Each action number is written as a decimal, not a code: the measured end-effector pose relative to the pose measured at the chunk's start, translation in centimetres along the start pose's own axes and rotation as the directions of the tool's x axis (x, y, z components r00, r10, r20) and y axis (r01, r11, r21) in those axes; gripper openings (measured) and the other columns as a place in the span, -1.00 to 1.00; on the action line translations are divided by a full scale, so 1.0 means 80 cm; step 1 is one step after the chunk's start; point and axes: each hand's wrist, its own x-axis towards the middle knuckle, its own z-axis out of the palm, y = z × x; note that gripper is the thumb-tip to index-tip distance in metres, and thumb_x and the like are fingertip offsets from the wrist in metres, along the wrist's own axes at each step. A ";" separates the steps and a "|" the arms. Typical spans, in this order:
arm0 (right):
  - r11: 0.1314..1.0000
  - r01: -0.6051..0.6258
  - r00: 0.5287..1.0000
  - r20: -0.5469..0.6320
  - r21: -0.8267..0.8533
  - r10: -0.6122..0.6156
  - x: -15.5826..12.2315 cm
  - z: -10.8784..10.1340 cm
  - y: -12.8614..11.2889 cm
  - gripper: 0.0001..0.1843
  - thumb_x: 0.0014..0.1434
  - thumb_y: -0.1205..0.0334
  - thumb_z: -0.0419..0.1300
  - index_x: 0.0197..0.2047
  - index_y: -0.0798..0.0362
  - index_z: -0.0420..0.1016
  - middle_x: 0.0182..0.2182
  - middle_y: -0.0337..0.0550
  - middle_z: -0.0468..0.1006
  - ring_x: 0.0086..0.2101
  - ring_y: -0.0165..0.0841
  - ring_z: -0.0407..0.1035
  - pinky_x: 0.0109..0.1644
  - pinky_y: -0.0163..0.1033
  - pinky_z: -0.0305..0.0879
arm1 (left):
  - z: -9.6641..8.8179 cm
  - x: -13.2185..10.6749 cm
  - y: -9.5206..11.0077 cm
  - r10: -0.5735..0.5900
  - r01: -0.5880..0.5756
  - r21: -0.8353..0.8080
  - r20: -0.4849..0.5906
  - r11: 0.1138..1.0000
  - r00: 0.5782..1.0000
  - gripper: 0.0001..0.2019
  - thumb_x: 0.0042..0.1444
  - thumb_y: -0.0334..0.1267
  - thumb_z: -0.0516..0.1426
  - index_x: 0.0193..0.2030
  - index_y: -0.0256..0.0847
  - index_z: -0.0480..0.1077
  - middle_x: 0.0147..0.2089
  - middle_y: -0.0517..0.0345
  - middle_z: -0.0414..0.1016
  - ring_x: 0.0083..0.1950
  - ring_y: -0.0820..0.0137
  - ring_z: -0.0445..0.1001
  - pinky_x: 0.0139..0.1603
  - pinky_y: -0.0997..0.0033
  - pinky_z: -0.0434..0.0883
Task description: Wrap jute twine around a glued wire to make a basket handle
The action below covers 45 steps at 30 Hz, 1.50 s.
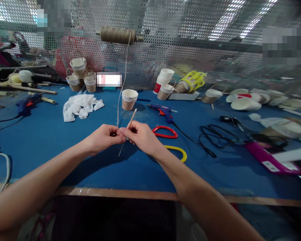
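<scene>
My left hand (109, 136) is closed in a pinch on a thin strand of twine (125, 72), which runs down from the spool above. Fingertip to fingertip with it, my right hand (141, 135) is closed around a short, tan, stick-like piece (132, 117) that points up and away. Whether this piece is twisted twine or a stick, I cannot tell. A loose end hangs below the fingers. Just beyond the hands stands a paper cup (129, 100) with a brown wrapped body and white rim. Beside my right wrist lie a red scissor handle (167, 132) and a yellow handle loop (179, 152).
The twine spool (117, 35) hangs on a perforated metal screen. Wrapped cups (78, 68) are stacked at the back left, near crumpled white tissue (77, 107). A blue glue gun (163, 112) trails its cord rightward; another glue gun (27, 104) lies left. White cups (244, 100) lie right.
</scene>
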 end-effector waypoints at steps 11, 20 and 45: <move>0.981 -0.025 0.987 0.162 0.191 -0.006 0.004 -0.006 0.006 -0.77 0.10 0.11 0.08 -0.43 0.11 0.24 -0.60 -0.32 0.28 -0.58 -0.54 0.19 -0.53 -0.39 0.19 | -0.013 -0.004 0.009 0.009 -0.012 0.032 0.110 0.999 0.994 -0.80 -0.01 -0.20 0.10 -0.50 -0.31 0.29 -0.58 0.34 0.11 -0.59 0.62 -0.05 -0.59 0.51 -0.09; 0.971 -0.071 0.980 0.197 0.227 0.025 0.002 -0.005 0.005 -0.78 0.09 0.11 0.09 -0.43 0.11 0.25 -0.61 -0.34 0.25 -0.58 -0.55 0.18 -0.53 -0.39 0.17 | -0.015 -0.004 0.009 0.090 -0.109 0.193 0.104 0.975 0.990 -0.82 0.02 -0.23 0.05 -0.49 -0.30 0.28 -0.53 0.31 0.18 -0.52 0.58 0.06 -0.49 0.52 0.04; 0.983 0.026 0.990 0.130 0.179 -0.050 -0.002 -0.003 -0.003 -0.76 0.07 0.08 0.10 -0.42 0.10 0.26 -0.57 -0.31 0.27 -0.57 -0.52 0.19 -0.51 -0.36 0.20 | -0.008 -0.002 0.003 -0.017 0.022 -0.057 0.076 0.998 0.997 -0.79 -0.05 -0.19 0.13 -0.51 -0.32 0.27 -0.56 0.30 0.15 -0.59 0.63 -0.02 -0.60 0.52 -0.09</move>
